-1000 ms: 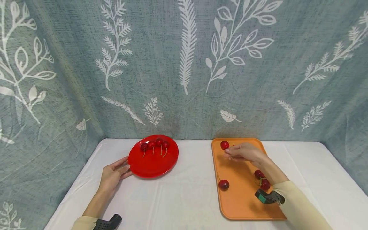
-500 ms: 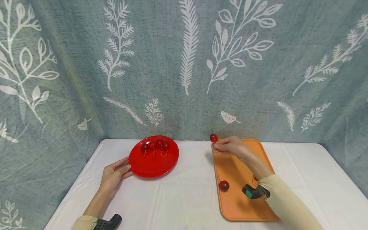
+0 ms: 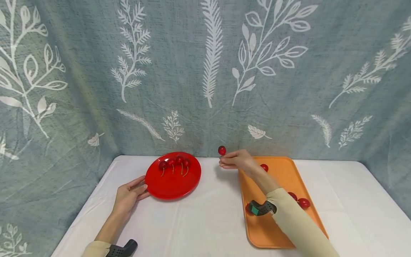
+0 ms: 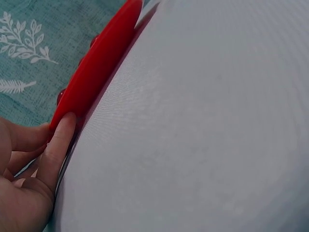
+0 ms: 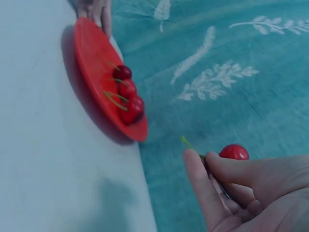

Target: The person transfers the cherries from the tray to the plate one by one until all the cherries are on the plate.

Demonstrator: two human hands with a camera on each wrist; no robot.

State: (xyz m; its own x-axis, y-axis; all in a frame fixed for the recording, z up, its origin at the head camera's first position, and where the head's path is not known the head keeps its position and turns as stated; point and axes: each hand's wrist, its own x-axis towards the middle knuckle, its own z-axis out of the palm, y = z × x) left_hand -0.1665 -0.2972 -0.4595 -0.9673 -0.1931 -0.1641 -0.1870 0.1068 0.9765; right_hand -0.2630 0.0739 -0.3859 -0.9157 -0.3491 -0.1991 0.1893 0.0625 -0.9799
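Note:
My right hand (image 3: 239, 160) pinches a red cherry (image 3: 222, 150) by its green stem, held up over the white table between the tray and the plate. In the right wrist view the cherry (image 5: 234, 152) sits just above thumb and finger, its stem tip poking out past them. On the left, my left hand (image 3: 126, 196) grips the near-left rim of a round red plate (image 3: 170, 185). The left wrist view shows its thumb and fingers at the edge of the plate (image 4: 99, 67). Several cherries (image 3: 179, 159) lie in a row toward the plate's back, stems toward me.
An orange tray (image 3: 273, 235) lies on the right of the white table (image 3: 205, 214). More cherries (image 3: 303, 203) rest on it, one partly behind the wrist camera (image 3: 261, 208). A blue-green patterned curtain (image 3: 192, 71) hangs right behind the table.
My right hand has lifted the cherry from the back left of the tray and carried it left, past the tray's edge. My left hand and the plate have stayed in place.

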